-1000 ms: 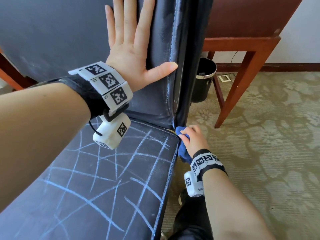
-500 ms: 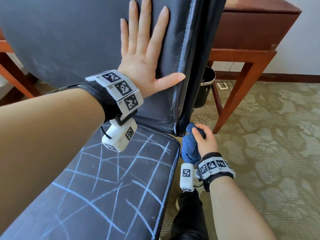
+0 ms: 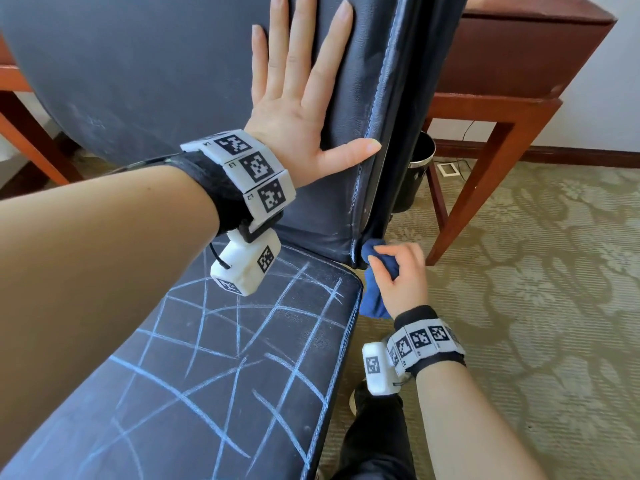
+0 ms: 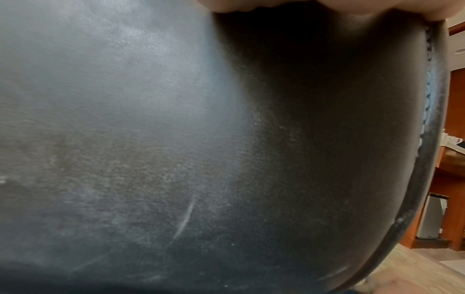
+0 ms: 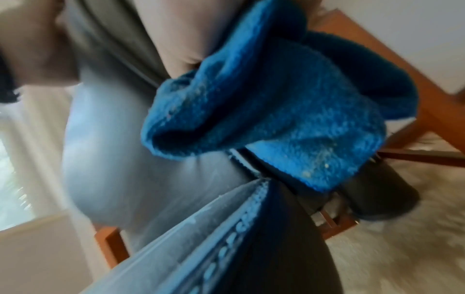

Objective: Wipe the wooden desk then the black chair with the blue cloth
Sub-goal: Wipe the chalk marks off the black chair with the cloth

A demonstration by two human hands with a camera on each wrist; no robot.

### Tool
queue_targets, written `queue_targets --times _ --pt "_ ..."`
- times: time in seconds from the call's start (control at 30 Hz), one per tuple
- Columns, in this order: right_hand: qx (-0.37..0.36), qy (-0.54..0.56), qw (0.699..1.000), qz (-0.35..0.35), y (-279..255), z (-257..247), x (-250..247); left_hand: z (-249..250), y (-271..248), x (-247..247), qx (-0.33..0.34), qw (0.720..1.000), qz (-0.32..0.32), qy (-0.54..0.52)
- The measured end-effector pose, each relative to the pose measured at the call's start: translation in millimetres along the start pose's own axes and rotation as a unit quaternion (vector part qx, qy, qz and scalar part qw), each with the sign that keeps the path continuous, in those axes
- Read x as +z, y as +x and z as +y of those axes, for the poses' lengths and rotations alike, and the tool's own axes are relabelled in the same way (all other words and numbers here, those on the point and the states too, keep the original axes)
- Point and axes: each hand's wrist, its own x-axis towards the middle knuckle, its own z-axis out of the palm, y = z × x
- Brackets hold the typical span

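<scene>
The black chair (image 3: 145, 84) fills the left of the head view; pale blue chalk lines cross its seat (image 3: 214, 368). My left hand (image 3: 304, 109) lies flat on the backrest, fingers spread and straight. In the left wrist view only the backrest leather (image 4: 176, 139) shows. My right hand (image 3: 398, 275) grips the bunched blue cloth (image 3: 372, 296) against the lower right edge of the backrest, where it meets the seat. The right wrist view shows the blue cloth (image 5: 276, 111) bunched against the chair's stitched edge (image 5: 239, 222). The wooden desk (image 3: 512, 74) stands behind the chair.
A black waste bin (image 3: 414, 174) stands under the desk, just behind the chair's right side. A desk leg (image 3: 474, 188) slants down to the patterned carpet (image 3: 536, 289) on the right. My dark trouser leg (image 3: 377, 438) is beside the seat's right edge.
My right hand with the cloth has shifted slightly along the chair's lower right edge. The left hand stays flat on the backrest, and the view has tilted up a little.
</scene>
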Motion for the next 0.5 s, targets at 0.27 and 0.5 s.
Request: queue_targets --times 0.27,0.5 --pt "-0.121 -0.167 0.978 0.037 12 -11 25 -2 1 4 0.005 1.000 0.004 0.002" --pt "-0.068 -0.368 0.924 -0.080 20 3 45 -5 2 4 0.001 1.000 0.001 0.010"
